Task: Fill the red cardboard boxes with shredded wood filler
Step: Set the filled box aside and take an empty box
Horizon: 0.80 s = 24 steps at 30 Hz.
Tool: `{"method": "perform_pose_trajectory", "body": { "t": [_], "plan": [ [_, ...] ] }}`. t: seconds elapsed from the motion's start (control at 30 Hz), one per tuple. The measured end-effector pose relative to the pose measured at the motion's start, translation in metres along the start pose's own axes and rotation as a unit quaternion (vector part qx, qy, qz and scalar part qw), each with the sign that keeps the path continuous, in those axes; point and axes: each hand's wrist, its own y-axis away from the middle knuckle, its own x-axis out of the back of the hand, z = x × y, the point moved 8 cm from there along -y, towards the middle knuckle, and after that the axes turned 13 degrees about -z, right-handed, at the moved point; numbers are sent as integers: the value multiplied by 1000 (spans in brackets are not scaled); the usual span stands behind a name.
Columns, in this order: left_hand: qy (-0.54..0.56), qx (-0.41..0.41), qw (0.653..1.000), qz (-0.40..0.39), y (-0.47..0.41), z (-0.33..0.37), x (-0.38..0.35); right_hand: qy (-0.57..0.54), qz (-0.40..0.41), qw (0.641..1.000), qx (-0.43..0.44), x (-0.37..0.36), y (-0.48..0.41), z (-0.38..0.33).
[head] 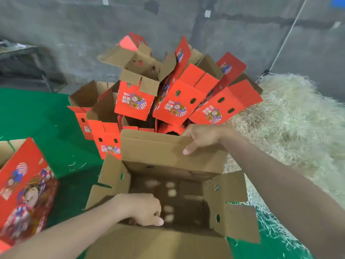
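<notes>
The left grip (147,210) is curled over the near wall of an open box (229,193), its fingers hooked down inside and its thumb lying along the rim. The right grip (202,138) reaches across and pinches the top edge of the far flap (156,150), which stands upright, with the thumb on the brown inner face and the fingers behind it. The box sits at the near edge of the green worktop (37,113), all four flaps spread. Its brown bottom shows, dotted with pale spots. Just beyond it, toward the far edge, lies a jumbled pile of red boxes (179,101), tilted every way with flaps open. The shredded wood filler (291,116) forms a large pale heap along the right edge, touching the pile and the open box, with loose strands trailing to the near right corner. At the left edge another red box (24,191) lies with its printed face up.
</notes>
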Motion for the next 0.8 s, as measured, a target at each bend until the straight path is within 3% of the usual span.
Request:
{"method": "perform_pose_trajectory", "body": {
  "t": [0.1,0.23,0.47,0.6,0.7,0.8],
  "plan": [
    [-5,-15,1000,21,-29,23,0,-4,22,1000,-8,-12,3,33],
    [-5,19,998,55,-55,34,2,149,48,987,-32,-42,-2,67],
    [55,70,996,-11,-79,19,-39,194,185,957,-114,-65,15,133],
    [28,96,994,-36,-82,28,-28,182,212,954,-109,-71,12,136],
    [39,54,995,78,-85,64,12,116,242,962,-55,-70,22,132],
    [116,-70,959,248,-77,122,61,55,345,937,-14,-58,61,145]
  ]
}}
